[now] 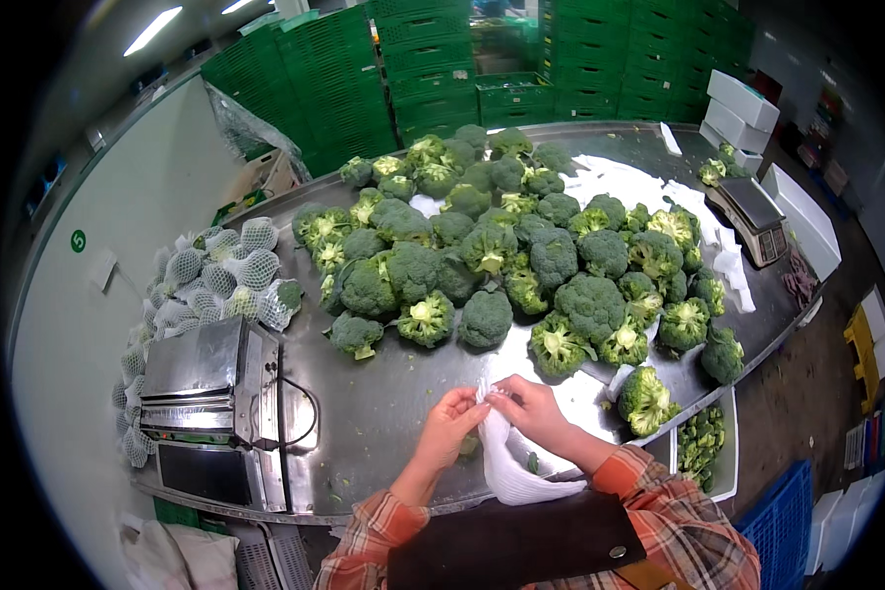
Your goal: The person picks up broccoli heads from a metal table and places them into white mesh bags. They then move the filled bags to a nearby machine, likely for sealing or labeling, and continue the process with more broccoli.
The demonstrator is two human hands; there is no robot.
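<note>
A white foam net sleeve (503, 461) hangs down toward the table's front edge. Its gathered upper end is pinched by my left hand (446, 428) and my right hand (538, 413), which almost meet. The sleeve looks flat, and no broccoli shows inside it. Beyond my hands, a large heap of bare broccoli heads (413, 269) covers the middle of the steel table (369, 435). The nearest heads include one with its cut stem facing me (557, 346) and one lying crown up (487, 318).
A steel film-wrapping machine (195, 361) stands at left, beside netted broccoli (184, 265) piled along the wall. More white sleeves (619, 181) lie behind the heap. A weighing scale (752, 214) and foam boxes (741, 103) are at right. Green crates (428, 74) are stacked behind the table.
</note>
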